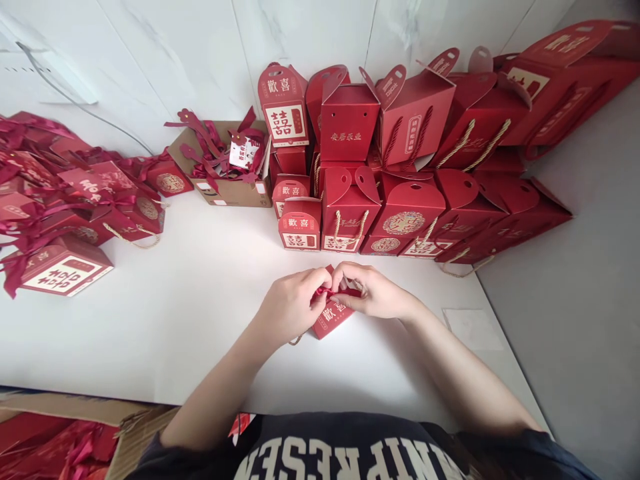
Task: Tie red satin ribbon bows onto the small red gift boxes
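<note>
On the white table in front of me stands a small red gift box (334, 321) with pale lettering on its side. A dark red ribbon (345, 293) runs across its top. My left hand (295, 300) pinches the ribbon from the left, thumb and fingers curled together. From the right, my right hand (373, 291) pinches the same ribbon, its fingertips close to those of the left. Both hands cover much of the box top. Part of a twisted cord handle (299, 339) shows below my left hand.
Stacked red gift boxes (350, 127) line the wall behind. A cardboard box (235, 193) of ribbons and tags stands left of them. Ribbon-tied boxes (75, 267) crowd the table's left side. An open carton (125, 427) sits at the lower left. A grey panel (575, 287) borders the right.
</note>
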Action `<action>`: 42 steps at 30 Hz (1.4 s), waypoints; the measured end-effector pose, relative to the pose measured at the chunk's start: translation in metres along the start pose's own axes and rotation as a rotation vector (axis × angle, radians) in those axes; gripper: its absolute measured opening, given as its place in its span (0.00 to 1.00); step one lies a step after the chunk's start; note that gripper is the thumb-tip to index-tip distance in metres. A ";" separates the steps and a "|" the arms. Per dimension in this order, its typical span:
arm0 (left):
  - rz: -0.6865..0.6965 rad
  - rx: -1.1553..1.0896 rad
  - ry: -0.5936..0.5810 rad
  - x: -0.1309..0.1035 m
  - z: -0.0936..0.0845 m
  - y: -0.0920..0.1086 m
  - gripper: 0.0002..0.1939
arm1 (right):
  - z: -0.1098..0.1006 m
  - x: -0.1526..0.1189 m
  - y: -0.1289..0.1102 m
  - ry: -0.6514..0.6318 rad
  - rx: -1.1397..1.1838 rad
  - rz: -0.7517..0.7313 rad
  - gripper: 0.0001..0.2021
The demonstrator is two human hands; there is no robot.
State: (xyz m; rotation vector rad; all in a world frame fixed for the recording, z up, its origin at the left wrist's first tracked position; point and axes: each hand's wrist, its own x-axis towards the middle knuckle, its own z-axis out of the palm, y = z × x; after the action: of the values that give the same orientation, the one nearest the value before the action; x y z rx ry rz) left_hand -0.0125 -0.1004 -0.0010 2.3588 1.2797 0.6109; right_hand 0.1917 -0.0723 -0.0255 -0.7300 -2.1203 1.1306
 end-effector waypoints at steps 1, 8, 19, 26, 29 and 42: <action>0.026 0.076 0.048 -0.001 0.004 0.001 0.06 | -0.001 0.000 -0.002 0.001 -0.009 -0.002 0.08; 0.149 0.135 0.172 -0.002 0.017 -0.010 0.06 | -0.008 -0.001 -0.006 0.047 -0.080 0.069 0.03; 0.111 -0.100 0.119 -0.002 0.012 -0.011 0.07 | 0.002 0.001 0.008 0.090 0.296 0.265 0.09; -0.183 -0.286 -0.072 -0.009 -0.031 -0.009 0.11 | 0.001 0.002 0.008 0.073 0.370 0.316 0.09; -0.356 -0.359 -0.197 -0.014 -0.036 -0.009 0.16 | 0.000 0.002 0.005 0.064 0.349 0.333 0.09; -0.525 -0.563 -0.295 -0.007 -0.026 -0.014 0.17 | -0.003 0.002 0.003 0.030 0.292 0.320 0.10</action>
State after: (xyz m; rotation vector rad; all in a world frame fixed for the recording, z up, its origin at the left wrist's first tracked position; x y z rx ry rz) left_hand -0.0397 -0.0961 0.0116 1.5108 1.3023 0.3692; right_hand 0.1937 -0.0679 -0.0262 -0.9586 -1.7994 1.5479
